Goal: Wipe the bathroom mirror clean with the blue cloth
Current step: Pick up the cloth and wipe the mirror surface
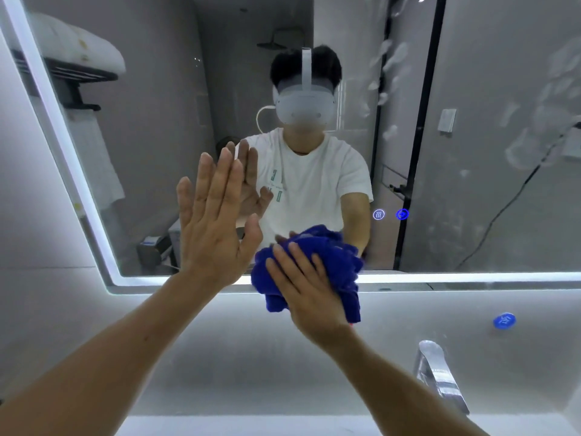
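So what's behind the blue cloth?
The right hand presses the blue cloth against the lit bottom edge of the bathroom mirror. The glass and frame right behind the cloth are covered, so any smudges there can't be seen.

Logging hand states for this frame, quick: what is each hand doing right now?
Left hand: open, fingers straight, palm toward the lit-edged bathroom mirror.
Right hand: open, fingers pressing the crumpled blue cloth to it.
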Tool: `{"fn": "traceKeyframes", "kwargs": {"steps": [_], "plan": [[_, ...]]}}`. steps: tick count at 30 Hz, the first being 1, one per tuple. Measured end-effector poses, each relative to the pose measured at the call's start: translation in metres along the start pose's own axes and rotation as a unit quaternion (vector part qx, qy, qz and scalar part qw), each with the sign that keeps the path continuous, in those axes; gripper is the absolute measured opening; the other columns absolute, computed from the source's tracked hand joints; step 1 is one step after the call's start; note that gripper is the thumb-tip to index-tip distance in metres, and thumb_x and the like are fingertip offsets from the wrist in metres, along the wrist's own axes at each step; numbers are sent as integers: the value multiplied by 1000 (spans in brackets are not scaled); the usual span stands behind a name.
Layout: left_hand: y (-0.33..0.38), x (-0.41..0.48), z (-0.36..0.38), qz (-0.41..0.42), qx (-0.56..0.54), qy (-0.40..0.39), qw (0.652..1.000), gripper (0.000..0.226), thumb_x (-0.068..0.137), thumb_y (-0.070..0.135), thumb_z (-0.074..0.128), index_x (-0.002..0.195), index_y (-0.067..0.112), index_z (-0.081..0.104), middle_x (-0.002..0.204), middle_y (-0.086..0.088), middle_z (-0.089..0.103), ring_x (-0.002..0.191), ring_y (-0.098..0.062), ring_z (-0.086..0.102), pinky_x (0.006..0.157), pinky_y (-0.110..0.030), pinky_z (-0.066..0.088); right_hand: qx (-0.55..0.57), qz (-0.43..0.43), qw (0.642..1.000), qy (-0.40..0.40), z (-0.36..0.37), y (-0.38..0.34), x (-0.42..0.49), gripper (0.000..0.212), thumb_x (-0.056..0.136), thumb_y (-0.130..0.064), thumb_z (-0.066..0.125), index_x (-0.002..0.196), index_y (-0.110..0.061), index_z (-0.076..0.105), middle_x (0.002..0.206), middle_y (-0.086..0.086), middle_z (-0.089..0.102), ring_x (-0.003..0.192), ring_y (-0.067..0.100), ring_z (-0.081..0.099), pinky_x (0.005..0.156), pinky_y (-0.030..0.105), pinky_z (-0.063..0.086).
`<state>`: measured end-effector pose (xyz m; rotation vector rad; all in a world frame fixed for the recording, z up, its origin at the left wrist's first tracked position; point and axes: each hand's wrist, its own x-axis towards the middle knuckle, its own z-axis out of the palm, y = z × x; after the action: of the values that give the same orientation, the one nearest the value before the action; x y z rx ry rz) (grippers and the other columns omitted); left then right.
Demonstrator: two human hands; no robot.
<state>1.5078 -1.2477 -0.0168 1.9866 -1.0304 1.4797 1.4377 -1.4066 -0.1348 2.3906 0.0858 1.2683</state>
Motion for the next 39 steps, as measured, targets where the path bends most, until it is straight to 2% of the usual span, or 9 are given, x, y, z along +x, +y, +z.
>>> {"fn": "traceKeyframes", "kwargs": {"steps": [5,9,11,15,20,22,28,34,39], "plan": [[-13,-9,0,-4,39,6,999,70,91,28,41,154,6,18,161,-11,16,150,-28,9,119,-58,12,-94,-123,988,-29,-1,-40,29,61,92,-2,23,150,-17,35,156,4,32,144,26,29,119,41,19],[-17,-19,4,-14,43,-3,999,69,92,29,41,154,8,18,162,-12,17,150,-29,10,119,-57,11,-115,-162,979,-38,-5,-11,13,60,90,-4,33,149,-16,37,155,5,34,144,25,29,121,41,12],[-22,-24,3,-19,48,-9,999,67,95,31,39,154,7,18,162,-13,18,150,-31,11,119,-57,11,-124,-145,981,-41,-4,13,-13,60,89,0,35,147,-13,41,153,8,37,143,27,31,121,44,10],[-35,-36,-2,-30,62,-22,997,64,98,34,34,153,4,20,161,-16,19,150,-33,12,120,-54,8,-152,-99,979,-97,-9,71,-75,78,71,0,72,144,-12,45,151,8,38,143,28,28,118,44,14],[-47,-47,-8,-57,61,-38,996,64,97,33,34,152,1,24,160,-17,22,149,-35,14,120,-54,7,-84,-17,990,-113,-12,66,-75,83,60,-2,83,138,-7,53,147,11,46,139,30,31,116,46,14],[-52,-51,-12,-64,65,-41,995,64,96,32,35,150,-1,28,159,-18,22,148,-36,16,119,-58,12,-61,-17,993,-99,-11,41,-55,80,63,-5,81,138,-7,53,148,11,45,139,32,32,115,47,13],[-90,-66,-41,-95,117,-69,986,65,98,37,31,149,-3,30,158,-20,24,148,-36,16,115,-58,18,-70,-144,986,-43,-5,-50,41,60,89,-10,33,149,-11,36,156,8,32,144,28,28,117,47,6],[-122,-76,-63,-117,137,-70,981,65,100,42,23,154,10,12,162,-13,13,150,-31,8,117,-58,11,-84,-191,977,-32,-2,-107,89,64,90,-13,35,153,-8,24,160,11,22,147,31,18,118,47,8],[-135,-72,-64,-134,117,-81,981,66,98,40,26,154,6,16,163,-13,12,151,-29,5,119,-58,8,-83,-186,976,-71,3,-50,56,85,80,-2,63,154,-10,22,161,12,16,149,31,10,120,48,6]]}}
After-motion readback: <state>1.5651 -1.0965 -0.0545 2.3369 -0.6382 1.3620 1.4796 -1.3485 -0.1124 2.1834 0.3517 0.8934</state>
